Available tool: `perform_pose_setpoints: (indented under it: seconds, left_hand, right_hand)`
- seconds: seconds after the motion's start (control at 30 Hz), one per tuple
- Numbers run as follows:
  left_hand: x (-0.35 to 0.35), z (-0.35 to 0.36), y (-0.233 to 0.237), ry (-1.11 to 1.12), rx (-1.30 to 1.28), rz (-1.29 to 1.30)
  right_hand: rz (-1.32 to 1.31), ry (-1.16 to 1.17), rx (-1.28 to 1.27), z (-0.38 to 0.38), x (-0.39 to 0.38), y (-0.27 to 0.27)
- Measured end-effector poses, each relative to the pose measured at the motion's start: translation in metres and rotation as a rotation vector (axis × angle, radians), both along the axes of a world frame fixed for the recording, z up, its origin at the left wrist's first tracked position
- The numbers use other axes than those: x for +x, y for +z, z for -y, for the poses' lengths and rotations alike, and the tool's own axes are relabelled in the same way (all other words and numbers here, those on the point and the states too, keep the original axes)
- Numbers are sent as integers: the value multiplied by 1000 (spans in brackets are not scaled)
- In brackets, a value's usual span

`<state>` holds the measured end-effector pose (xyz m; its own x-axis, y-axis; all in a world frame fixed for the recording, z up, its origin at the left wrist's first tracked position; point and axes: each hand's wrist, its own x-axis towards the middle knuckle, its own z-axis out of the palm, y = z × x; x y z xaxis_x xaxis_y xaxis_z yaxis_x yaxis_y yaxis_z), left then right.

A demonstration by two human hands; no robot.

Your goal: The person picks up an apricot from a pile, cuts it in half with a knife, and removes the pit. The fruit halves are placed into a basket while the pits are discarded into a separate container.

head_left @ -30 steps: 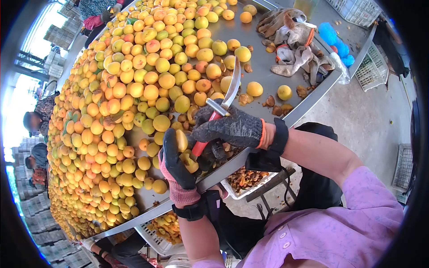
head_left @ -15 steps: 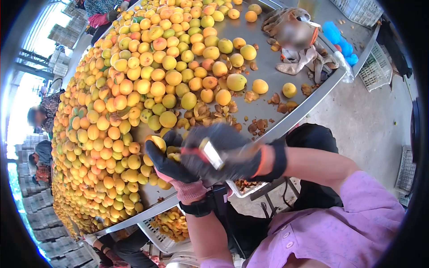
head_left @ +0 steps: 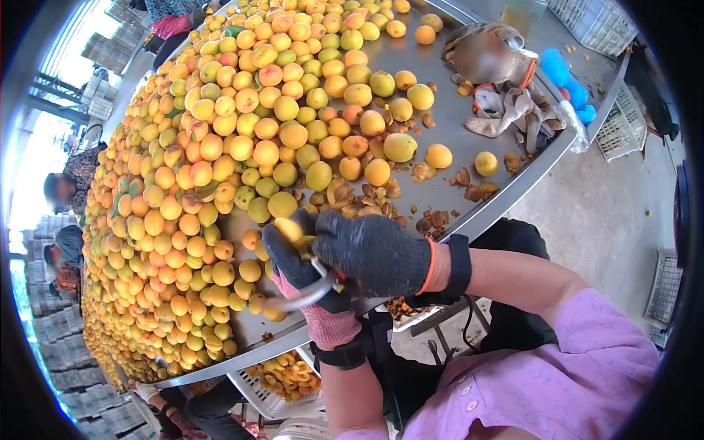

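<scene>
While the gloved left hand (head_left: pixel 297 258) holds a cut apricot (head_left: pixel 288 229) at mid-frame, the right hand (head_left: pixel 378 253) meets it, closed around a curved knife (head_left: pixel 304 295)
Heaped apricots (head_left: pixel 202 172) crowd the hands from the left across the steel table (head_left: pixel 438 67); fruit scraps (head_left: pixel 438 218) lie above the right hand, cloth gloves (head_left: pixel 506 110) and a blue plastic bag (head_left: pixel 555 67) at upper right

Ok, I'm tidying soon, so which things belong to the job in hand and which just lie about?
Likely in use:
knife in right hand;
fruit piece in left hand;
fruit pile on table;
crate of fruit pieces below.

Seemingly lying about:
crumpled cloths on table;
blue plastic near them.
</scene>
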<state>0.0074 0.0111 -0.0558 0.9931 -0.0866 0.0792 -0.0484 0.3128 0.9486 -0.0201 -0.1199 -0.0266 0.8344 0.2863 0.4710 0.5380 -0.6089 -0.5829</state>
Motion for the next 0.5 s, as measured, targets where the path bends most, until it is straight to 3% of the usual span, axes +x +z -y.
perform_pose_setpoints:
  seconds: [0.1, 0.13, 0.17, 0.23, 0.27, 0.37, 0.4, 0.43, 0.5]
  left_hand:
    - [3, -1, 13, -19, 131, -125]
    - [-3, 3, 23, -30, -73, -296]
    - [-4, 3, 22, -30, -70, -295]
    - [-6, -1, 12, 31, 620, 192]
    - [-2, -1, 12, -1, 343, -37]
    - [-8, 12, 24, 56, 278, 6]
    - [-9, 14, 17, 120, 502, 247]
    - [-11, 18, 20, 116, 500, 248]
    - [-13, 24, 33, -81, 155, -109]
  right_hand:
    - [72, -10, -143, -3, -5, 1]
    - [42, 45, -131, 0, -6, 2]
    - [13, 100, -116, 2, -7, 3]
    - [0, 107, -121, 5, -9, 9]
    - [-18, 111, -130, 7, -9, 10]
    - [-42, 50, 21, 11, -8, -2]
    - [-70, 22, 6, 14, -10, 1]
    - [-70, 17, 4, 15, -11, -1]
    - [-62, -15, -32, 16, -10, -6]
